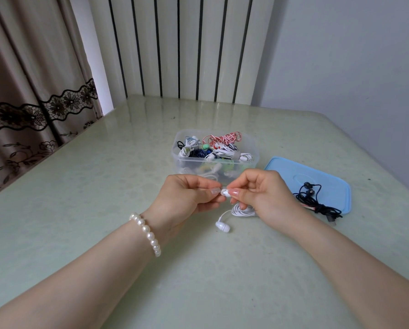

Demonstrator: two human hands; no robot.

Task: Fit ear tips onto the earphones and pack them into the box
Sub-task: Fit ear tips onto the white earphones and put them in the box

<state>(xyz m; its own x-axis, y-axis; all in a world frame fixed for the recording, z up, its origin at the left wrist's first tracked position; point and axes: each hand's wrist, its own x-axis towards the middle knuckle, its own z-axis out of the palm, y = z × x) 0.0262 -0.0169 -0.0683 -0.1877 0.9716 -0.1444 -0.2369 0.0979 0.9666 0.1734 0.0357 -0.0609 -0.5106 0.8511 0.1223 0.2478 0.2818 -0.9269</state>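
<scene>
I'm mid-fit: left hand [186, 195] and right hand [258, 193] pinch a white earbud [225, 192], its twin [222, 226] unpacked, box [251, 160] already holding many.

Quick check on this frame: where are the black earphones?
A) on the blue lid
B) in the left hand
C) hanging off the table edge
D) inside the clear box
A: the black earphones lie coiled on the blue lid, to the right of the clear box, while the left hand and right hand pinch a white earbud.
</scene>
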